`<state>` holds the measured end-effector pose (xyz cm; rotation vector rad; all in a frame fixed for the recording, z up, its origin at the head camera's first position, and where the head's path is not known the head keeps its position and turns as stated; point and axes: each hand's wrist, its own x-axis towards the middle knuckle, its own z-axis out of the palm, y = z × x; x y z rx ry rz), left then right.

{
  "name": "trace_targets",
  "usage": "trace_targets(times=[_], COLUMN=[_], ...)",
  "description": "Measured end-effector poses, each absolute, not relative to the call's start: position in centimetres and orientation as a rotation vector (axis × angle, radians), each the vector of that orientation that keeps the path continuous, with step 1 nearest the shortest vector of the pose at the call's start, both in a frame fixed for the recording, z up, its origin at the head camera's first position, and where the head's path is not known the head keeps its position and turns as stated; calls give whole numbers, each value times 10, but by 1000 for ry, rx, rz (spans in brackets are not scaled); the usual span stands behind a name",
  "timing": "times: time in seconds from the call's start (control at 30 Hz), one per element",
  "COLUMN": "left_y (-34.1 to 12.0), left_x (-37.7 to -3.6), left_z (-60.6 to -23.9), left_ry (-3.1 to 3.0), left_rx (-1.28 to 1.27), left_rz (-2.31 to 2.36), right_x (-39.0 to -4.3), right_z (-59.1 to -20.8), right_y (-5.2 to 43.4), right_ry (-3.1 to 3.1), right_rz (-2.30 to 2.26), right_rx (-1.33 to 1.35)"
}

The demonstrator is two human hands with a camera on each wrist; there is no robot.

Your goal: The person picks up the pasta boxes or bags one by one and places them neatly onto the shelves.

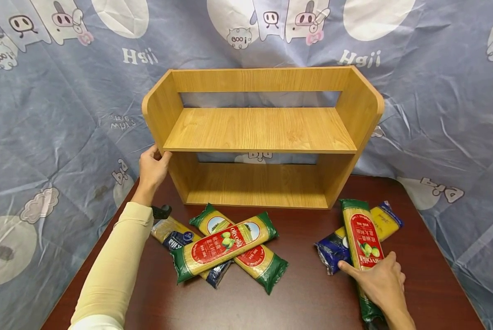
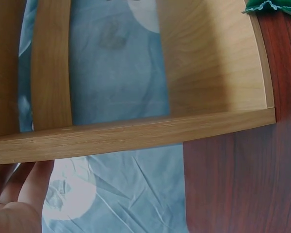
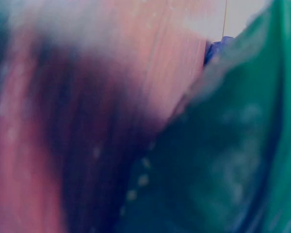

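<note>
A two-tier wooden shelf (image 1: 263, 130) stands at the back of a dark red table (image 1: 308, 293). My left hand (image 1: 155, 160) holds the shelf's left side panel (image 2: 136, 133), thumb on the front edge and fingers on the outside. My right hand (image 1: 374, 275) lies flat on a green and red pasta packet (image 1: 362, 238) at the right, its forefinger stretched towards a blue and yellow packet (image 1: 386, 220) lying crossed beneath. The right wrist view is blurred and shows only the green packet (image 3: 233, 170) close up.
In front of the shelf lie two more green and red pasta packets (image 1: 226, 245), crossed over a blue one (image 1: 178, 237). A patterned blue cloth (image 1: 44, 137) hangs behind and around the table. Both shelf boards are bare.
</note>
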<state>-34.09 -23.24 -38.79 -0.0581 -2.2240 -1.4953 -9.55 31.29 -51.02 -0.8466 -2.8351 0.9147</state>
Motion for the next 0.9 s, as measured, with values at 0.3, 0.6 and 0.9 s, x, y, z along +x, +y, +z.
trace_targets(times=[0.3, 0.6, 0.9], left_y=[-232, -232, -229], left_x=[-343, -343, -344], left_z=[-390, -392, -391], left_ry=[-2254, -2254, -2229], left_rx=[-42, -27, -10], left_rz=[-1362, -1382, -1381], right_x=[-93, -89, -89], right_z=[-512, -514, -517], right_y=[313, 316, 323], right_ry=[-2889, -2926, -2822], right_rz=[841, 792, 811], right_rx=[-854, -875, -896])
